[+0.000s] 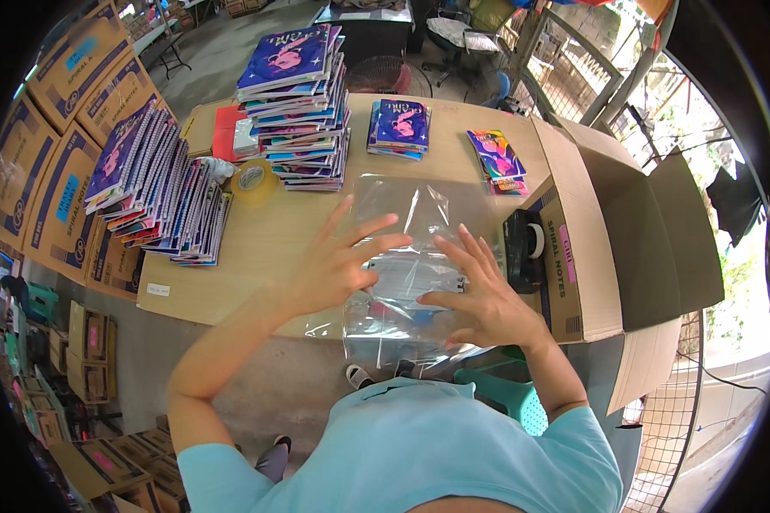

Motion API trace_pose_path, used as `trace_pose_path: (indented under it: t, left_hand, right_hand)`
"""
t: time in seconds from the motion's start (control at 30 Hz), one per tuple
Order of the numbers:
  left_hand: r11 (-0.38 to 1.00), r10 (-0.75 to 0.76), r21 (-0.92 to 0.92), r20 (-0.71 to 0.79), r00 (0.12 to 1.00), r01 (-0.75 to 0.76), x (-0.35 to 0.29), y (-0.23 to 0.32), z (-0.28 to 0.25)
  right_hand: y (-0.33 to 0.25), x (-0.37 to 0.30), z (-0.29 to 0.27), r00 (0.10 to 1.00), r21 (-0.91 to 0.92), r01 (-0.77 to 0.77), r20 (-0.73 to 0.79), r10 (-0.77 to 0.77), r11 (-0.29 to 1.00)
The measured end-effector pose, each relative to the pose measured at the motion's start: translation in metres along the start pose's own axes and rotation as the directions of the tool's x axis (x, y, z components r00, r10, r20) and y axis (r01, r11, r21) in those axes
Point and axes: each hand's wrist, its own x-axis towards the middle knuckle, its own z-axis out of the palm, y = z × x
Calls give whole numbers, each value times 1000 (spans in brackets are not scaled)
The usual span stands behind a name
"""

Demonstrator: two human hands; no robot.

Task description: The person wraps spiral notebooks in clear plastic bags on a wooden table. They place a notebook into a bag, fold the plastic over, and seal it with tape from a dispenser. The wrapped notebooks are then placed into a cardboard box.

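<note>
Fingers of the left hand are spread over the left half of a clear plastic sheet or sleeve, which of the two I cannot tell; those of the right hand are spread as well, over its right half, the thumb pointing in toward the left hand; neither hand visibly pinches anything, and how firmly the tips press cannot be told; the plastic lies beneath both hands, creased and shiny, reaching beyond the fingertips and overhanging the near edge of the wooden-topped table; in my judgement such film handles best under light, flat fingertips, smoothing from the middle outward, with one hand anchoring it so that the overhang does not drag it off; just to the right of the right fingers stands what looks like a black tape dispenser, close enough to snag the film, and beyond it an open cardboard carton; ahead of the fingertips lie a short stack of purple-covered notebooks and, further right, a few brightly covered booklets; ahead and left of the left fingers rise a tall notebook stack, a yellowish tape roll and a leaning row of spiral notebooks
</note>
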Motion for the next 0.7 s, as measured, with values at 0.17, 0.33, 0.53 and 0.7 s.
trace_pose_path:
  t: [0.17, 0.33, 0.53, 0.7]
  left_hand:
    - [840, -362, -327, 259, 895, 434, 69, 10, -45]
    - [931, -337, 85, 578, 743, 356, 84, -12, 14]
    - [374, -877, -910, -284, 387, 180, -19, -28, 98]
    - [331, -881, -907, -198, 430, 261, -53, 88, 170]
  right_hand:
    - [4, -6, 20, 988, -163, -83, -139, 60, 983]
    - [4, -19, 24, 969, -144, 58, -231, -90, 988]
    - [-4, -28, 18, 955, -81, 34, -292, -56, 996]
    - [7, -30, 17, 966, -95, 86, -235, -106, 992]
